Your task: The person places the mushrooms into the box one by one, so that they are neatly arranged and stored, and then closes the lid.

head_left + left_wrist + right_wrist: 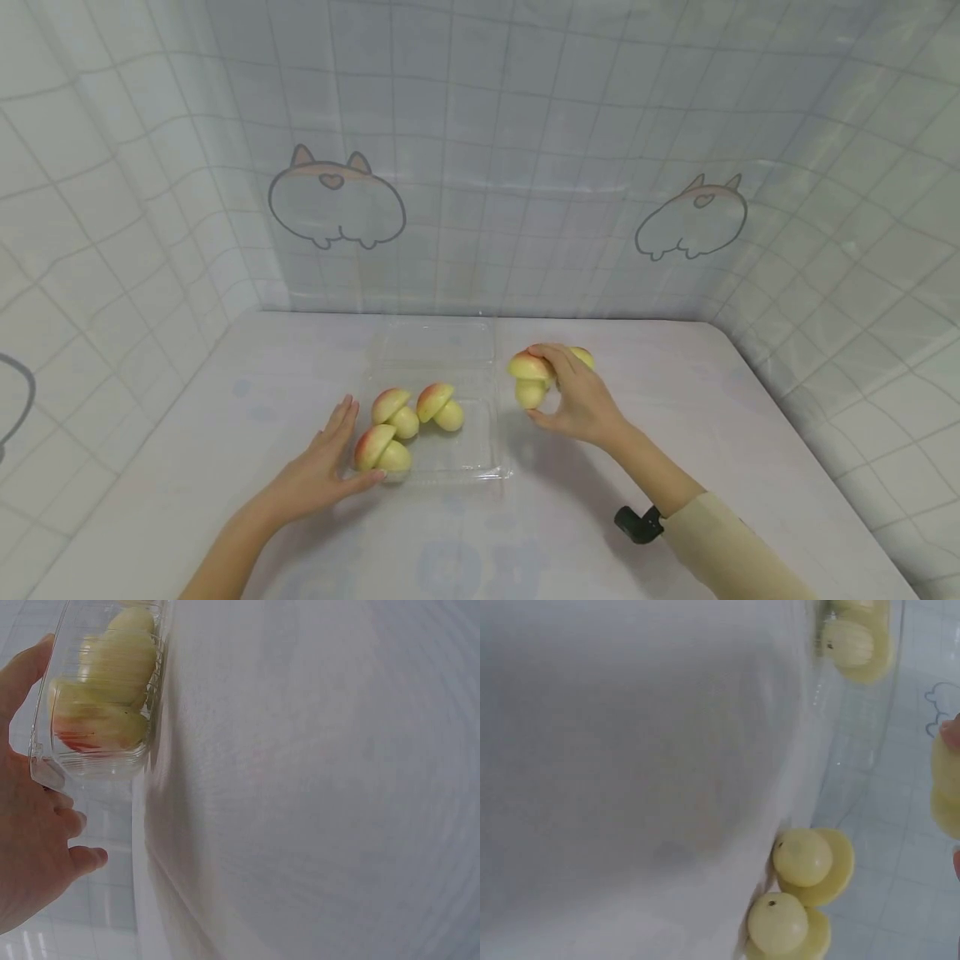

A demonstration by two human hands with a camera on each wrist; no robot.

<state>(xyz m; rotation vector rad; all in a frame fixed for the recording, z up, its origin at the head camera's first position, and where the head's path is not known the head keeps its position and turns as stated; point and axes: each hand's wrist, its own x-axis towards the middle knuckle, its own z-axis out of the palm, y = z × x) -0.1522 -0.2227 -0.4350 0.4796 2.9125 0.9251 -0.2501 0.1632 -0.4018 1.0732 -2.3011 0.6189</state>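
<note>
A clear plastic box (457,450) with its lid (435,343) folded back lies on the table. Three yellow mushroom-shaped pieces (392,454) with red-blushed caps sit in its left part. My left hand (318,467) rests at the box's front left corner, fingers fairly straight along the side and thumb at the front edge. To the right of the box, my right hand (581,400) pinches another mushroom-shaped piece (531,375) by cap and stem, cap up. Two more pieces (802,859) lie on the table in the right wrist view; the right hand partly hides them in the head view.
The pale table (465,558) ends at a white grid-patterned curtain (510,208) behind, with similar sheets at both sides. A small black object (637,525) shows beside the right sleeve (727,542).
</note>
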